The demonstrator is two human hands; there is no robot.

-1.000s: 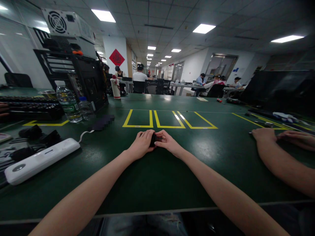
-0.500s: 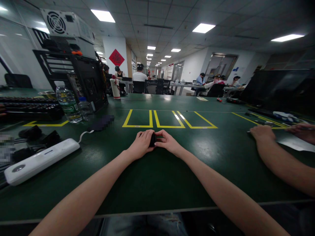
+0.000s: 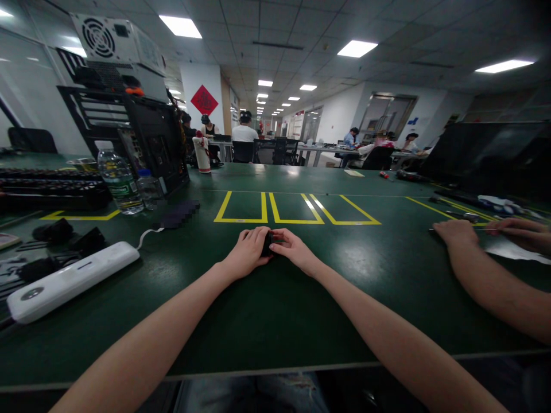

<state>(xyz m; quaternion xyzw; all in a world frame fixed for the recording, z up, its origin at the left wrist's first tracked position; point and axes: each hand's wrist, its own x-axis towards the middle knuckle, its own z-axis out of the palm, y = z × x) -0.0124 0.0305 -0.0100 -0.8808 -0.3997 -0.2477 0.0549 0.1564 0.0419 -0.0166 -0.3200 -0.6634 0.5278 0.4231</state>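
A small black object (image 3: 267, 245) sits between my two hands, just in front of the yellow tape outlines; most of it is covered, so its kind does not show. My left hand (image 3: 249, 248) is wrapped round its left side, with the back of the hand upward. On the other side, the fingers and thumb of my right hand (image 3: 289, 246) are closed against its right face. Both hands are low over the green table (image 3: 275, 304); whether the object touches the surface is hidden.
Yellow tape outlines (image 3: 297, 221) lie beyond my hands. At left are a white power strip (image 3: 77, 278), a water bottle (image 3: 119, 180) and an open computer case (image 3: 155, 137). Another person's hand (image 3: 457, 230) works at right near a white sheet (image 3: 516, 250).
My right fingers have shifted slightly on the black object, the thumb now higher across it. My left hand stays in place. The other person's hands at right have moved a little leftward.
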